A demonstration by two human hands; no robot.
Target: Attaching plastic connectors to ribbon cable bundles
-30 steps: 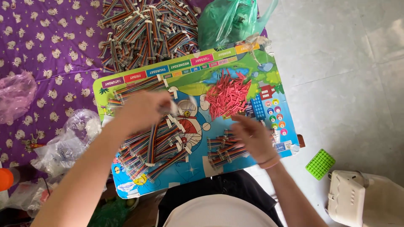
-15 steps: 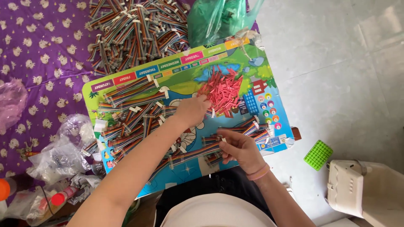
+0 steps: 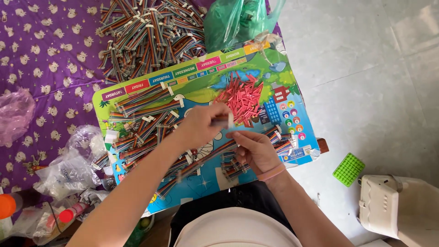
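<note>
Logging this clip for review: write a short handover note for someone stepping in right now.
Left hand pinches a ribbon cable end above the board. Right hand meets it at the same end, fingers closed on it.
Red pieces lie heaped on the board.
Done or not: cannot tell. Loose cables lie on the board; a bigger cable pile lies on the purple cloth behind.

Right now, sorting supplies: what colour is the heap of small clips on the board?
Red small clips, head view.

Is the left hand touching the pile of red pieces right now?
Apart. The head view shows the left hand raised beside the pile of red pieces, with a strip of the colourful board between them.
</note>
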